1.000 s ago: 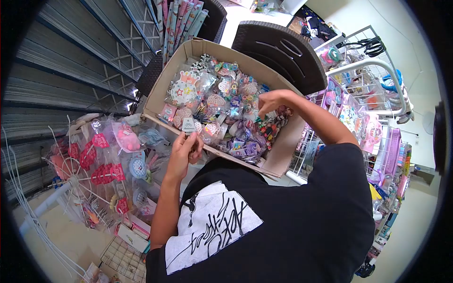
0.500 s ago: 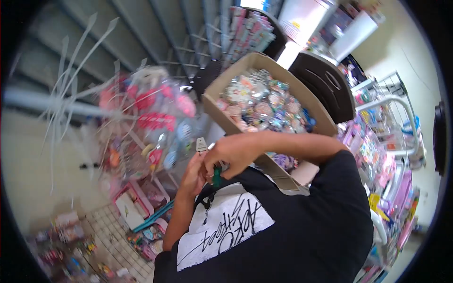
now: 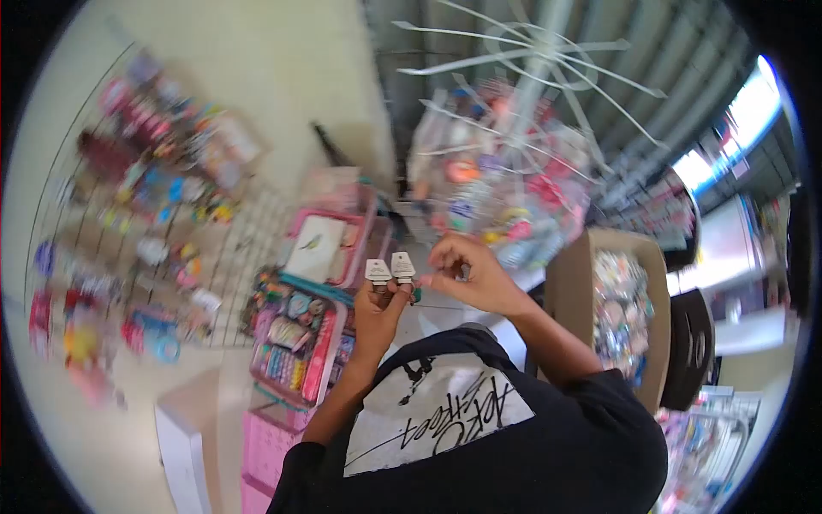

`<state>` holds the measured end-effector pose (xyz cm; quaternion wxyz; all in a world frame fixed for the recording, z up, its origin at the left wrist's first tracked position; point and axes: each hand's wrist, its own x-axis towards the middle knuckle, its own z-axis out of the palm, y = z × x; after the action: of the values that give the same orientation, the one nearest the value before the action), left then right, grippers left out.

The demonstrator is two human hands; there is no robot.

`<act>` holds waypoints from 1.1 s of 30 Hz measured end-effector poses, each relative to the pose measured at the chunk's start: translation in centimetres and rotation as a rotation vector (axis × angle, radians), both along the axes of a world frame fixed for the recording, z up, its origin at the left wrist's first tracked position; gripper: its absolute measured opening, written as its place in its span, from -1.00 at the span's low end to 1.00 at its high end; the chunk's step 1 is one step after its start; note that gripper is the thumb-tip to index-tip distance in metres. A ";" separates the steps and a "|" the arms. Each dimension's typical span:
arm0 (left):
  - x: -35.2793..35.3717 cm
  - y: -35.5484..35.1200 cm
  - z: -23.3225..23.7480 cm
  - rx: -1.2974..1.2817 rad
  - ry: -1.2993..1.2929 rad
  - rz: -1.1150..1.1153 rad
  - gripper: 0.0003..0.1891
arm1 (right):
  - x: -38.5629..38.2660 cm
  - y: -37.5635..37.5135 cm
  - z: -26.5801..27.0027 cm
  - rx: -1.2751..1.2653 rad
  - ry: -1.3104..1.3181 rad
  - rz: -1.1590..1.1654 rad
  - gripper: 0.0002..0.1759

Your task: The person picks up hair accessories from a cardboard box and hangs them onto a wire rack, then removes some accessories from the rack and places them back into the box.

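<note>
My left hand (image 3: 378, 324) is closed, pinching two small white hang tags (image 3: 377, 271) that stand side by side above the fingertips. Something dark green (image 3: 417, 295) shows just right of these fingers; what hangs from the tags is mostly hidden. Apart from the tags, to their right, my right hand (image 3: 481, 278) has its thumb and curled fingers separated, with no held object visible. Beyond both hands is a round wire rack (image 3: 539, 51) hung with blurred, colourful plastic-wrapped goods (image 3: 505, 180).
To the right stands an open cardboard box (image 3: 569, 274) full of small packaged items (image 3: 618, 308). On the left are a pink-framed basket (image 3: 295, 248), a tray of colourful accessories (image 3: 291, 347) and a wire grid (image 3: 231, 300) with hanging goods. A dark brown chair back (image 3: 689, 347) is beside the box.
The view has swung left, bringing the wire grid and baskets closer to centre. My right hand has moved away from my left, and two tags now show instead of one.
</note>
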<state>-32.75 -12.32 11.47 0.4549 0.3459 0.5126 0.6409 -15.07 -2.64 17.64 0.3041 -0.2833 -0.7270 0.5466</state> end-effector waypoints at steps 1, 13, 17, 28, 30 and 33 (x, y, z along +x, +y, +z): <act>-1.3 -0.9 0.1 0.012 0.011 0.069 -0.82 | -2.5 -0.3 -0.9 0.012 0.011 0.069 -0.73; -12.1 -9.7 -2.0 -0.021 0.018 0.630 -0.76 | -23.4 -1.2 -4.5 -0.385 0.354 0.250 -0.81; -12.9 -11.2 -2.3 -0.075 -0.148 0.771 -0.71 | -30.0 3.9 0.4 -0.240 0.446 0.291 -0.76; -12.7 -12.1 -3.2 -0.144 -0.008 0.839 -0.83 | -39.2 8.1 1.6 0.020 0.485 0.328 -0.80; -12.7 -11.8 -3.4 -0.156 -0.029 0.839 -0.84 | -39.9 8.1 1.3 0.069 0.497 0.315 -0.80; -12.8 -11.1 -3.1 -0.173 -0.040 0.822 -0.83 | -40.4 8.4 1.2 0.055 0.488 0.325 -0.80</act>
<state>-45.57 -23.41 8.37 0.1984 0.0605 0.6511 0.7301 -55.43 5.79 18.83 0.3859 -0.0149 -0.6830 0.6200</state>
